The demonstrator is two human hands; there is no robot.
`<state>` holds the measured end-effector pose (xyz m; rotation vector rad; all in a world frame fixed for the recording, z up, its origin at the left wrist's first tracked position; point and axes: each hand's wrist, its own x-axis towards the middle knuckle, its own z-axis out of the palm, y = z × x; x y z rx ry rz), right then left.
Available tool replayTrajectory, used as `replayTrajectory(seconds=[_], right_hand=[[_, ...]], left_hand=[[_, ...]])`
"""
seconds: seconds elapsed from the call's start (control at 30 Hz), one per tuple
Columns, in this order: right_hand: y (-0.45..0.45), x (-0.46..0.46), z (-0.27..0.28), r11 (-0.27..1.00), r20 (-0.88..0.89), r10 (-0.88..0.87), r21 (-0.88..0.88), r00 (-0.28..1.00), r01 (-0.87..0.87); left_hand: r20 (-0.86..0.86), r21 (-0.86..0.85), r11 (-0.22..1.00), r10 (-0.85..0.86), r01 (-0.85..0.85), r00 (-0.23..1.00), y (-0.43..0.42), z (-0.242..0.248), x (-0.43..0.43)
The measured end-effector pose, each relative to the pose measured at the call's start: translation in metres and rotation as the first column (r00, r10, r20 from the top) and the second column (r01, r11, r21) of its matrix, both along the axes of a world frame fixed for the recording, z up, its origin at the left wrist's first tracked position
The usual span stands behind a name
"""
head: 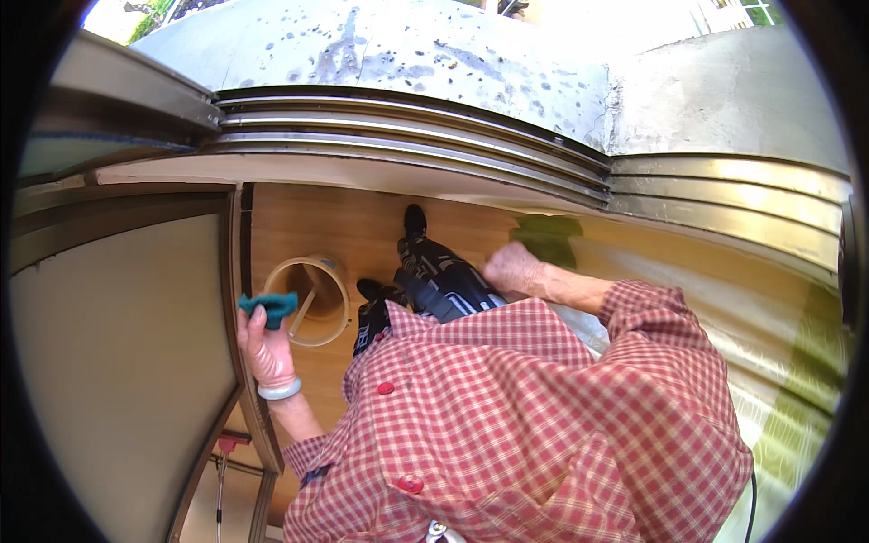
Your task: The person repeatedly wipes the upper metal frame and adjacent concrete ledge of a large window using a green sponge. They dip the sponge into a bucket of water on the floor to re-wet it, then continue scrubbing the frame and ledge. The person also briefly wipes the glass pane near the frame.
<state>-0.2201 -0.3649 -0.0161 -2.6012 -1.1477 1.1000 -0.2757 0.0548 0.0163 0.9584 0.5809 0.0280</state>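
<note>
A dark green cloth or scouring pad (273,309) is pinched between the thumb and fingers of my left hand (268,349), raised beside the door frame. Just past that hand, a cream plastic bucket (343,309) stands on the wooden floor, its pale handle lying across the opening. My right hand (514,268) is blurred and looks curled, beside my trousered leg (445,268). I cannot make out its fingers or anything in them. Ahead of me runs a metal sliding-door track (407,125) with several parallel rails.
A brown-framed panel (129,326) stands on the left. Green and white curtain fabric (767,380) hangs along the right, by metal frame strips (726,193). Outside is a stained concrete ledge (407,51). A red-headed mop or squeegee (233,442) stands at lower left.
</note>
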Motion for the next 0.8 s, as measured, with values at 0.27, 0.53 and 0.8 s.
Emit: replayTrajectory(seconds=[0.27,0.53,0.8], right_hand=[[0.011,0.075,0.115,0.236,-0.221,-0.571,0.878,0.791,0.416],[-0.074,0.064,0.119,0.495,0.365,-0.863,0.749,0.349,0.441],[-0.083,0.057,0.124,0.736,0.763,-0.609,0.445,0.214,0.509]], left_hand=[[0.298,0.121,0.901,-0.432,0.416,0.851,-0.188,0.082,0.15],[0.197,0.639,0.511,-0.831,0.575,0.52,-0.265,0.076,0.17],[0.06,0.437,0.704,-0.643,0.559,0.763,-0.17,0.086,0.182]])
